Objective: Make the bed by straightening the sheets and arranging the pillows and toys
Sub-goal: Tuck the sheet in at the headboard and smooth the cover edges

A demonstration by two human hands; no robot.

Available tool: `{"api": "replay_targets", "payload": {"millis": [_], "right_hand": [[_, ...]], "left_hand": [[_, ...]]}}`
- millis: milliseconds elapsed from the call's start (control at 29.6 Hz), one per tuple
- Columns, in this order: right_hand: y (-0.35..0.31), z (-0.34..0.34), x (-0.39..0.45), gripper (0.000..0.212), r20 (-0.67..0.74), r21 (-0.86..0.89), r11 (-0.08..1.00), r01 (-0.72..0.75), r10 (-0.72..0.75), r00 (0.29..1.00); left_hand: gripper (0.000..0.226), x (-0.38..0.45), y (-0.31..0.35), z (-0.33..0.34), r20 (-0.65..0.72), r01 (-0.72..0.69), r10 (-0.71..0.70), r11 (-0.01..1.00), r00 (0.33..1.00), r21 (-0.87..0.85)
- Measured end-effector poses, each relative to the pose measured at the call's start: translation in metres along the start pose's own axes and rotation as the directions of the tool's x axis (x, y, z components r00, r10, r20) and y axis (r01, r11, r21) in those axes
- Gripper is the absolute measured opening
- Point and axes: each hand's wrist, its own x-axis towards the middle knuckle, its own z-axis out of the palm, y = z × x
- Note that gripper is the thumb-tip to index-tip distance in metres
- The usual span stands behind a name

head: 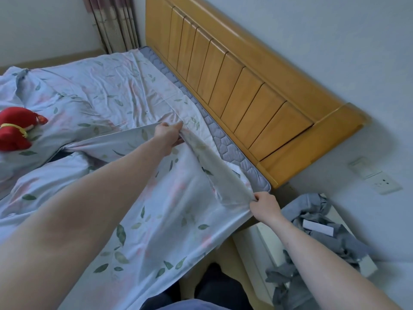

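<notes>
While arms reach out, both hands (169,135) pinch the sheet (178,211) edge.

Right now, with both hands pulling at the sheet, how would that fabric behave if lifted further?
Probably floppy: the sheet sags and creases between the left hand and right hand. Likely light, since fingers alone hold its edge up. It may slide easily, having already bared the mattress.

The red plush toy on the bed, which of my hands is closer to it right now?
Left. Your left hand grips the sheet mid-bed, to the right of the red plush toy. Your right hand pinches the sheet's corner at the mattress edge, much farther away.
</notes>
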Motion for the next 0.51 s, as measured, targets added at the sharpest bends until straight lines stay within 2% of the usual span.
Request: {"api": "replay_targets", "payload": {"millis": [101, 236, 304, 405, 507], "right_hand": [[0.012, -0.015, 0.019, 0.035, 0.026, 0.048, 0.996, -0.081, 0.08, 0.996], [0.032, -0.025, 0.059, 0.028, 0.15, 0.122, 0.961, -0.247, 0.229, 0.962], [0.038, -0.024, 0.069, 0.028, 0.206, 0.133, 0.951, -0.279, 0.249, 0.946], [0.055, -0.031, 0.088, 0.03, 0.236, 0.083, 0.967, -0.241, 0.216, 0.947], [0.075, -0.035, 0.109, 0.02, 0.265, -0.031, 0.987, -0.158, 0.161, 0.951]], "left_hand": [[0.068, 0.002, -0.001, 0.016, 0.018, 0.014, -0.014, 1.0, 1.0, 0.012], [0.069, 0.014, -0.009, 0.043, -0.016, 0.058, -0.058, 0.998, 0.998, 0.003], [0.072, 0.017, -0.011, 0.05, -0.033, 0.073, -0.073, 0.997, 0.997, -0.006], [0.072, 0.029, -0.021, 0.069, -0.072, 0.116, -0.116, 0.993, 0.991, -0.012], [0.075, 0.045, -0.041, 0.091, -0.108, 0.171, -0.171, 0.985, 0.979, -0.007]]}}
